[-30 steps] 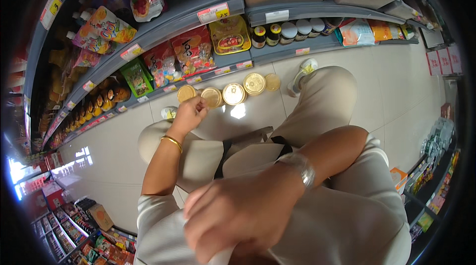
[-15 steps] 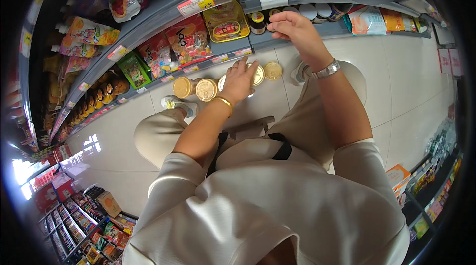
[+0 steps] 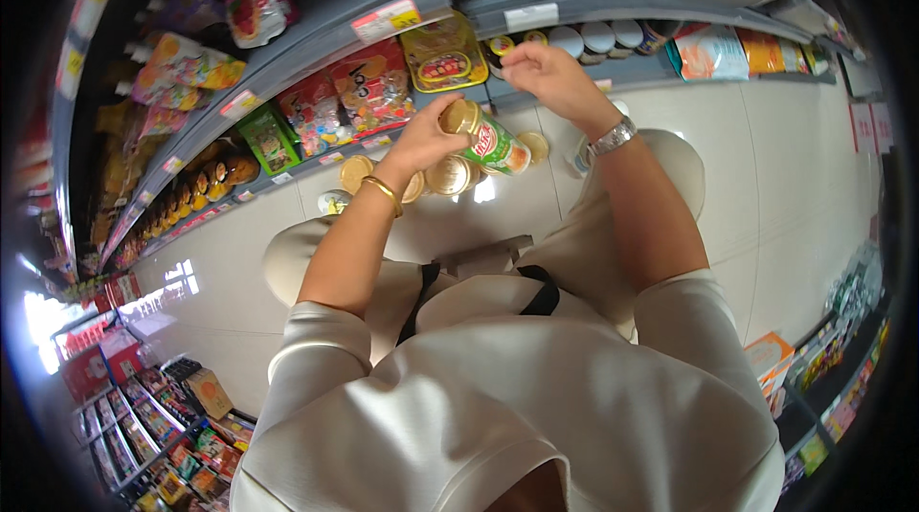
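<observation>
A green printed canister [image 3: 498, 146] with a gold lid is tilted in the grip of my left hand [image 3: 424, 143], its lid end beside my fingers and its body slanting down to the right. Under and around it, several gold-lidded canisters [image 3: 355, 170] stand in a row on the floor, partly hidden by my left hand and the held one. My right hand [image 3: 560, 86] is raised in front of the lower shelf, near small jars with yellow lids [image 3: 501, 45]. Its fingers are loosely bent and nothing shows in them.
Bagged sweets [image 3: 369, 86] and a yellow tray pack [image 3: 443, 53] sit on the lower shelf [image 3: 651, 70]. White-lidded jars [image 3: 598, 37] and pouches [image 3: 713, 51] stand farther right. My bent knees flank the pale tiled floor [image 3: 732, 167]. More stocked racks [image 3: 144, 431] stand behind me.
My left hand, earlier over the lids of the row, has picked up a canister and lifted and tilted it. My right hand has shifted slightly left and down.
</observation>
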Demonstrator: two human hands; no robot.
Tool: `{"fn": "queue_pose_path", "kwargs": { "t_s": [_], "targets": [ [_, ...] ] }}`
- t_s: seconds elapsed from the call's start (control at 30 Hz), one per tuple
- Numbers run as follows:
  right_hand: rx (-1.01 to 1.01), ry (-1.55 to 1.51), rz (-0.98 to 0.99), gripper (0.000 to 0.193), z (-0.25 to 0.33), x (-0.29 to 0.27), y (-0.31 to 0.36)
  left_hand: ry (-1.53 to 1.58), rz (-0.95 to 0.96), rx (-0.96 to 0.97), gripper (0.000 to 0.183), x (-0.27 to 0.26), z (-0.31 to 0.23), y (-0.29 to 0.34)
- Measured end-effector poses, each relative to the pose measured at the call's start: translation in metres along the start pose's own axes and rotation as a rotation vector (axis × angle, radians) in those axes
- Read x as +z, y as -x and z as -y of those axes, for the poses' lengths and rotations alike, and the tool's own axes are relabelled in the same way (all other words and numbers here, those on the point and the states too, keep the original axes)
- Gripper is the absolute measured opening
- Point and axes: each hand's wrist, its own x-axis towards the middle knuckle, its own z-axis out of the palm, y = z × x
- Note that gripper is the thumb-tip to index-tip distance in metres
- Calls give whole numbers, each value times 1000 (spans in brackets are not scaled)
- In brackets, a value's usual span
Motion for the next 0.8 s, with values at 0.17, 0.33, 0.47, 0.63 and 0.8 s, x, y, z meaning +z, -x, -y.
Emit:
{"fn": "queue_pose_path", "kwargs": {
  "t_s": [0.17,0.33,0.47,0.63,0.8],
  "targets": [
    [111,12,311,51,4,18,10,217,-12,4,60,-47,-45,39],
    [-15,5,548,71,13,37,26,324,-85,133,66,-64,-64,67],
    [-51,-51,371,75,26,53,32,64,-392,132,81,-54,-75,79],
    [-162,-212,356,81,40,64,43,-97,-451,315,79,-44,-118,109],
    [-229,-246,447,100,37,62,53,-238,-501,637,72,-66,-201,162]
  ]
}}
